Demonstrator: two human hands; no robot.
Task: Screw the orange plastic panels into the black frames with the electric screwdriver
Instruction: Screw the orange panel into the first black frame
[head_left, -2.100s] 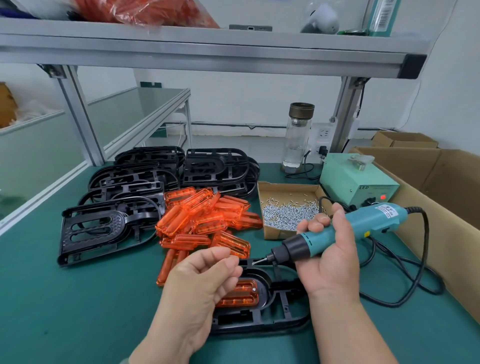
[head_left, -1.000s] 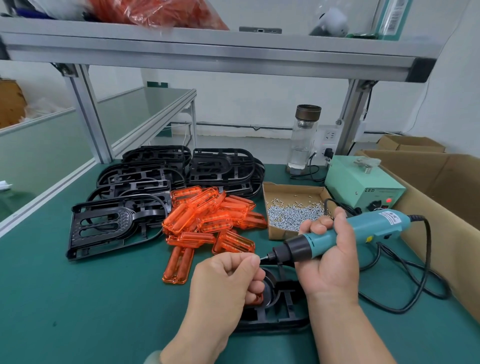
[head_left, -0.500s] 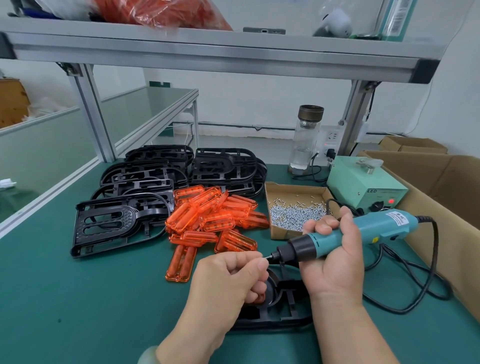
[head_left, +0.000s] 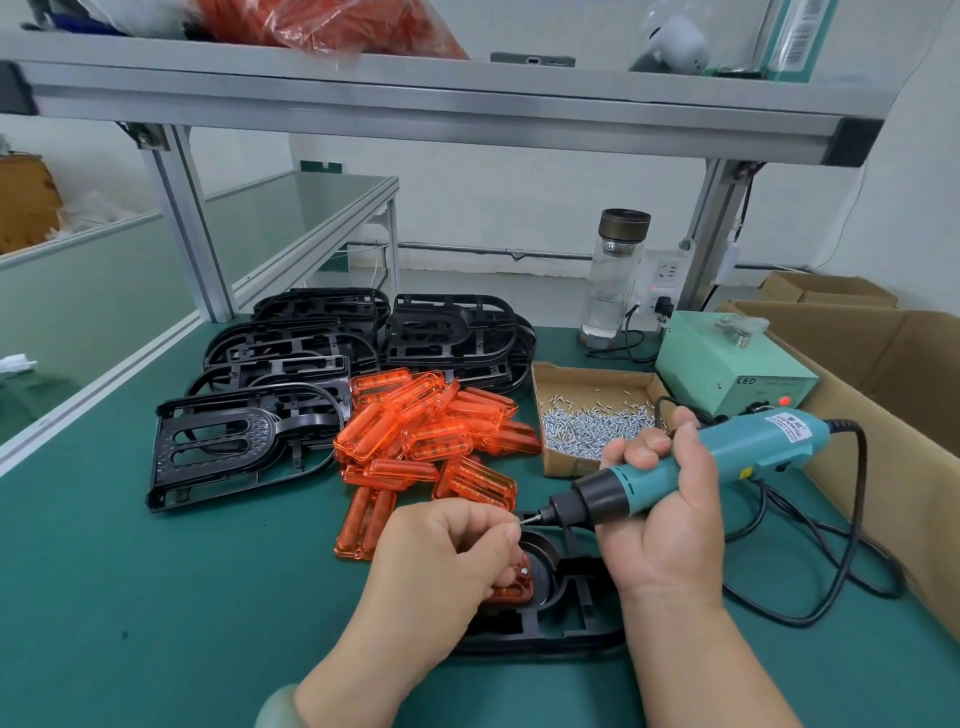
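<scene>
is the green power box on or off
On, it seems: a red light glows on the front of the green power box.

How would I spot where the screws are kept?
Start at the pile of orange panels on the green bench. Right of it lies a shallow cardboard tray, beside the mint-green box. Unlike the big cartons further right, it holds loose silver screws.

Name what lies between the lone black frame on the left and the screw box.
A heap of orange panels fills the stretch between the frame and the screw box, as the head view shows.
</scene>
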